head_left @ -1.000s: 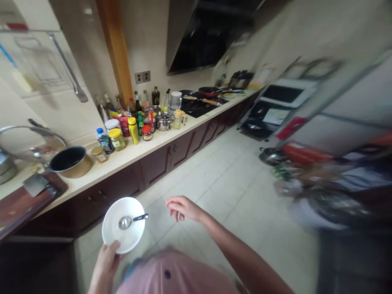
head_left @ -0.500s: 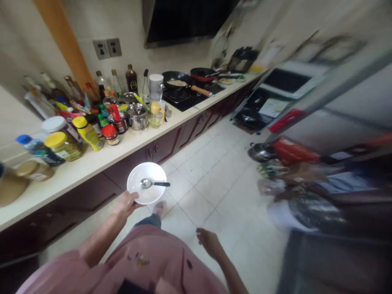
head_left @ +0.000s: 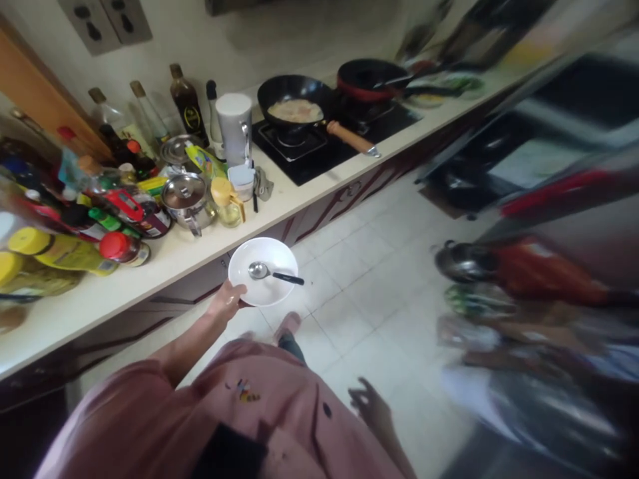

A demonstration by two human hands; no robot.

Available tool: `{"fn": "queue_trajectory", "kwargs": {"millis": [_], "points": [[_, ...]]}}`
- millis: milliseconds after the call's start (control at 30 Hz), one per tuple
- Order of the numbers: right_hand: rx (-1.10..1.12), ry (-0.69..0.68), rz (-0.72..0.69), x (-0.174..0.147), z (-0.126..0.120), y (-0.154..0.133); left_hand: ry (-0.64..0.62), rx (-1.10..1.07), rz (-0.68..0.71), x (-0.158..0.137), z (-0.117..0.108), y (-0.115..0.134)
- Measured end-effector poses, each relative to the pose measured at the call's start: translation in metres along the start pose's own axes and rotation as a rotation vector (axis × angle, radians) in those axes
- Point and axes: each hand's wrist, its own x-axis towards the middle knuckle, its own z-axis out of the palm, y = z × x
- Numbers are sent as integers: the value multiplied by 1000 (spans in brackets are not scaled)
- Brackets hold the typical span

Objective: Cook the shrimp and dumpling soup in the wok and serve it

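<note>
My left hand (head_left: pixel 228 297) grips the rim of a white bowl (head_left: pixel 272 293), thumb on the inner side. In the bowl rests a spoon (head_left: pixel 258 270) with a metal head; its black handle reaches over the right rim. Low beside my body, my right hand (head_left: pixel 369 402) hangs above the floor, slightly blurred, fingers apart and holding nothing. On the stove (head_left: pixel 324 150), a wok (head_left: pixel 294 100) with a wooden handle contains pale food (head_left: pixel 295 112). Behind it on the right is a red-sided pan (head_left: pixel 372 78).
The counter (head_left: pixel 164 273) along the left carries bottles, a lidded steel pot (head_left: pixel 187 199), an oil jug (head_left: pixel 227 203), a grey pitcher (head_left: pixel 234 130) and a red-lidded jar (head_left: pixel 124 249). On the right, blurred, are a steel pot (head_left: pixel 462 261), bags and a bin (head_left: pixel 544 412). Tiled floor (head_left: pixel 359 286) lies between.
The view has moved nearer the stove, so wok and pan look larger. The bowl stays in my left hand. My right hand's fingers have spread from a looser curl.
</note>
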Motion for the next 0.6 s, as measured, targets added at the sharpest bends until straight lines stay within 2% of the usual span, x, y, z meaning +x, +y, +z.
{"fn": "queue_trajectory", "kwargs": {"millis": [33,100,167,267,333,433,500,600], "points": [[71,37,28,32,-18,-10,29,-12,-3,3,9,-1],[138,62,-87,101,-57,-54,102,-43,-18,4,26,-5],[183,55,-359,165,-91,-129,179,-79,-40,0,41,-9],[206,94,-778,236,-121,-272,284,-112,-39,-6,58,-15],[128,90,-937,264,-124,-361,344,-91,-32,-6,65,-19],[-43,96,-979,290,-110,-461,395,-23,-12,3,72,-23],[-38,40,-894,303,-94,-502,414,-11,-1,14,74,-24],[30,-14,-807,324,-70,-535,442,-31,5,32,78,-22]]}}
